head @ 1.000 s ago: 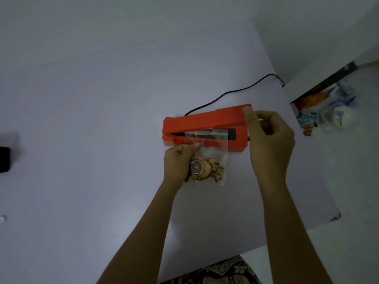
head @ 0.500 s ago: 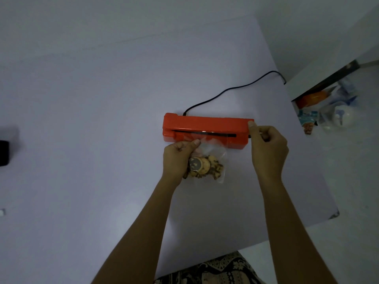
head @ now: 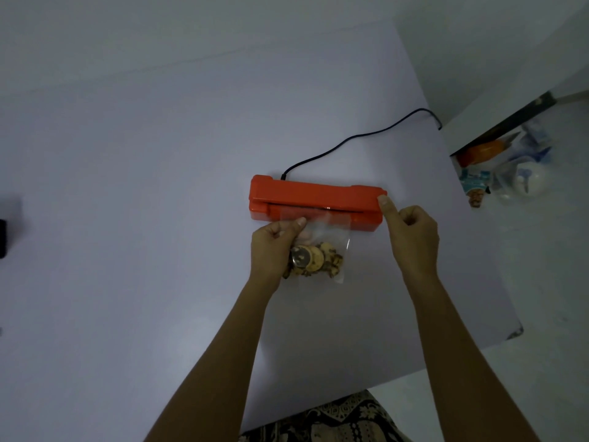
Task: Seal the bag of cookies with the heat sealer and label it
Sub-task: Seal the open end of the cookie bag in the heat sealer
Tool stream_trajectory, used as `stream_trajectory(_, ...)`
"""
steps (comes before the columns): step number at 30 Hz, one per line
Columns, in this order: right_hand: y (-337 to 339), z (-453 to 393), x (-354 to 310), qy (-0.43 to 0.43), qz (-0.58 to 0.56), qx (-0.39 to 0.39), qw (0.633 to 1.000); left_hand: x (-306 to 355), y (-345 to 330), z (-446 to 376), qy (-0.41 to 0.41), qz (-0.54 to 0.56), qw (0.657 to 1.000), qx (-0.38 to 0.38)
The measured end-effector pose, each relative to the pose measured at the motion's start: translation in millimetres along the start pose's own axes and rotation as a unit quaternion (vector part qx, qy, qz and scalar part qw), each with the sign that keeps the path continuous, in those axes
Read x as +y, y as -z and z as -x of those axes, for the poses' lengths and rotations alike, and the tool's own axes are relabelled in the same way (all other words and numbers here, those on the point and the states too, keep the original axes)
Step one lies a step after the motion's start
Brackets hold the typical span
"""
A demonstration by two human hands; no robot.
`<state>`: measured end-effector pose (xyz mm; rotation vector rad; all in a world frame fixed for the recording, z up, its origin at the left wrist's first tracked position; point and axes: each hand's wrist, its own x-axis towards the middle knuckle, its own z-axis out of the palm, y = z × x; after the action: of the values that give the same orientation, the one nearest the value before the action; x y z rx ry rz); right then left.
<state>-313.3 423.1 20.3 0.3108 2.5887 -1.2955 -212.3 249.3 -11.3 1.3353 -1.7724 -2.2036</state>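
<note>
A big white desk (head: 159, 218) fills most of the view. On it lies a long orange heat sealer (head: 315, 199), flat and closed down. A black cord (head: 357, 138) runs from its back edge across the desk and drops off the far right side.

The clear bag of cookies (head: 322, 250) lies on the desk just in front of the sealer. Its open top end is tucked into the dark slot of the sealer. The round brown cookies (head: 314, 261) sit bunched at the bottom end of the bag, near the person.

The left hand (head: 275, 247) pinches the left side of the bag with its thumb on top. The right hand (head: 411, 237) is curled into a loose fist, and its thumb presses on the right end of the sealer.

To the right of the desk, some small things lie on the floor: something orange (head: 481, 151), a little blue packet (head: 475, 183) and a clear round thing (head: 522, 180). There may be print on the packet, but it is too small to read. A dark thing (head: 2, 237) shows at the left edge of the desk. No words can be read on the sealer or the bag.
</note>
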Motion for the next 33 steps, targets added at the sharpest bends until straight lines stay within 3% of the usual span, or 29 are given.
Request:
stream_trajectory(12,3,-6,0,-0.022,0.008,-0.014,1.000,-11,4,-6,-0.003,-0.009,1.000,-0.007)
stream_trajectory(19,5,-7,1,-0.033,0.004,-0.021,0.999,-15,16,-10,-0.007,-0.074,0.994,-0.075)
stream_trajectory(33,8,-6,-3,-0.035,0.019,-0.033,0.999,-16,21,-13,-0.005,-0.081,0.993,-0.087)
